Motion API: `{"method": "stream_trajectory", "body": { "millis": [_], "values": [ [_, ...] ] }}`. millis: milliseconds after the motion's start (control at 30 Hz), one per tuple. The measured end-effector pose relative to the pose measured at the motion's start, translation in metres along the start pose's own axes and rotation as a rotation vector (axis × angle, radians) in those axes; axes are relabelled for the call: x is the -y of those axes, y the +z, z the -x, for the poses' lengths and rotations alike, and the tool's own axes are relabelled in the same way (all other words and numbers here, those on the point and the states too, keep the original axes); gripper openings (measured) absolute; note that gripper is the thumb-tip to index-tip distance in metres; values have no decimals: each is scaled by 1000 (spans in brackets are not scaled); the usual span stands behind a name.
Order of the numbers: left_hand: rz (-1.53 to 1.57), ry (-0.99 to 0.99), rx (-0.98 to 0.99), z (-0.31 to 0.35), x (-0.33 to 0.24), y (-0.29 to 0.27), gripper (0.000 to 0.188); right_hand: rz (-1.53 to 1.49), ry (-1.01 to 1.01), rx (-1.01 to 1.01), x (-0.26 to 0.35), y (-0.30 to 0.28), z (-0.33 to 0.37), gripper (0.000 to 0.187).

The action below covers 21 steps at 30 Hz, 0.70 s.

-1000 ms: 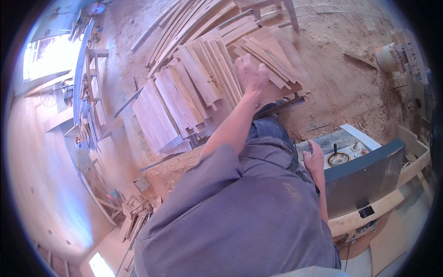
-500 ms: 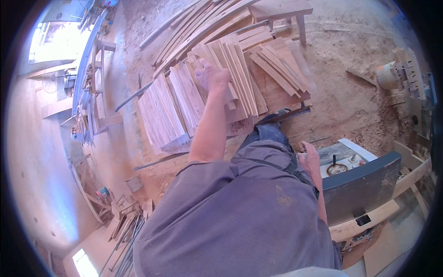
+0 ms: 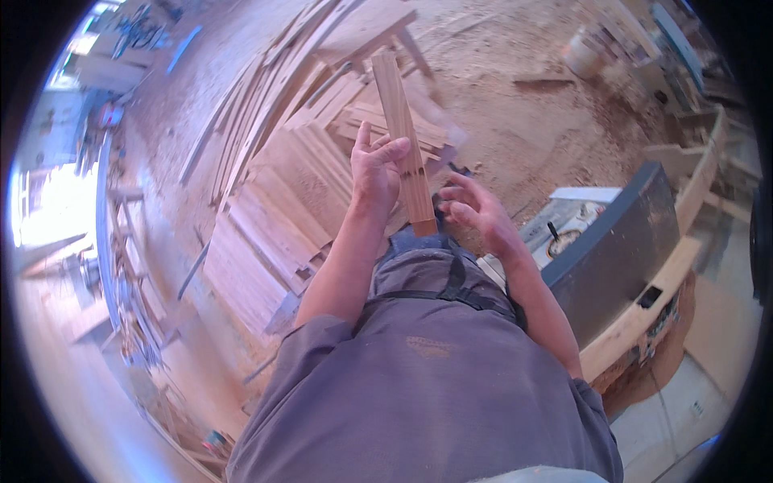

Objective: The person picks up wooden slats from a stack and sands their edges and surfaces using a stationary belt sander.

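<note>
My left hand (image 3: 377,167) grips a narrow wooden board (image 3: 404,133), its thumb across the face and the forefinger raised. The board stands lengthwise in front of me, its near end low by my waist and its far end pointing away. Just right of the board, my right hand (image 3: 473,208) is apart from it, fingers loosely spread and holding nothing. Below and left of my left hand lies a stack of wooden boards (image 3: 270,201), laid side by side.
Long timber strips (image 3: 250,113) lie beyond the stack, beside a wooden bench (image 3: 366,32). On my right stands a machine with a dark panel (image 3: 620,233) and curved wooden edge. A bucket (image 3: 584,55) sits at the far right on the dusty floor.
My left hand has lifted a board off the stack and brought it in front of me. My right hand has risen from beside the machine toward it. The view has turned right.
</note>
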<state>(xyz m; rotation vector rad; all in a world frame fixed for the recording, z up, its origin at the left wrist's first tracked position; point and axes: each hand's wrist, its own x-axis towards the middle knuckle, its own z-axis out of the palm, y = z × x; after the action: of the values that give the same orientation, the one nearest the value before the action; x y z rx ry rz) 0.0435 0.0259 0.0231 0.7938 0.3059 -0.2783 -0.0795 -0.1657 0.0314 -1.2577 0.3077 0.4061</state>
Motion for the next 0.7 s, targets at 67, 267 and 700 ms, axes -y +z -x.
{"method": "stream_trajectory", "body": {
  "millis": [67, 267, 700],
  "values": [
    [130, -171, 178, 6, 7, 30, 107, -152, -10, -1, 10, 2, 11, 78],
    [132, -394, 577, 10, 53, 68, 59, 99, -298, -377, -1, -2, 51, 83],
    [-76, -600, 928, 40, 119, 130, 57, -279, -491, -876, -47, -20, 149, 75]
  ]
}}
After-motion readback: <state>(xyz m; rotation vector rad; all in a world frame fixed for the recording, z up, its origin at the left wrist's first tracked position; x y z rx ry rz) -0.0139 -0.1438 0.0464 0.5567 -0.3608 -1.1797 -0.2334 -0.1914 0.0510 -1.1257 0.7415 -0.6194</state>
